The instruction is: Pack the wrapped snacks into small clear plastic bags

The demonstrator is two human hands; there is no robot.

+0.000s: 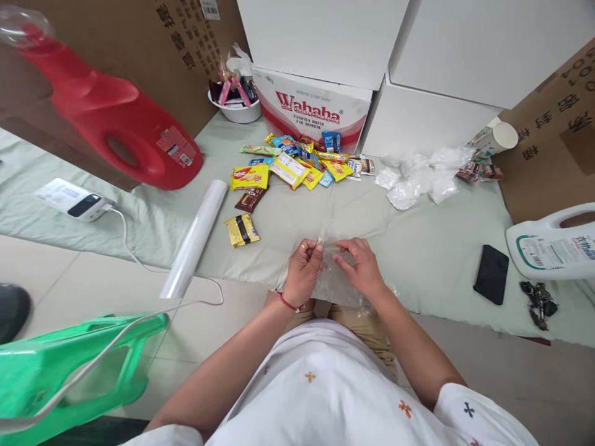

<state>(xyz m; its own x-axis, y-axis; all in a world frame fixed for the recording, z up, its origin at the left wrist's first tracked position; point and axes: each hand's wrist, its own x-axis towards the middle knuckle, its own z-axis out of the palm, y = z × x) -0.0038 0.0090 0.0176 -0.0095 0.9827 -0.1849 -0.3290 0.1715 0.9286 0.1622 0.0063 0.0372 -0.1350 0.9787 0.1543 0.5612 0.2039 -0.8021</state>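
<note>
My left hand (304, 271) pinches a clear plastic film (337, 290) between thumb and fingers. The film is see-through, so its exact outline is hard to make out; it spreads over the table's front edge and my lap. Beside it, my right hand (361, 271) has thumb and forefinger apart, with fingertips near or touching the film. Beyond my hands lies a heap of wrapped snacks (290, 168). Closer to me are a brown cocoa packet (251, 199) and a yellow packet with a black band (242, 230).
A white film roll (195, 238), red jug (116, 124) and white power bank (74, 199) are left. Crumpled clear plastic (418, 178), a phone (491, 274), keys (539, 305) and a white bottle (558, 241) are right. Boxes (316, 111) line the back.
</note>
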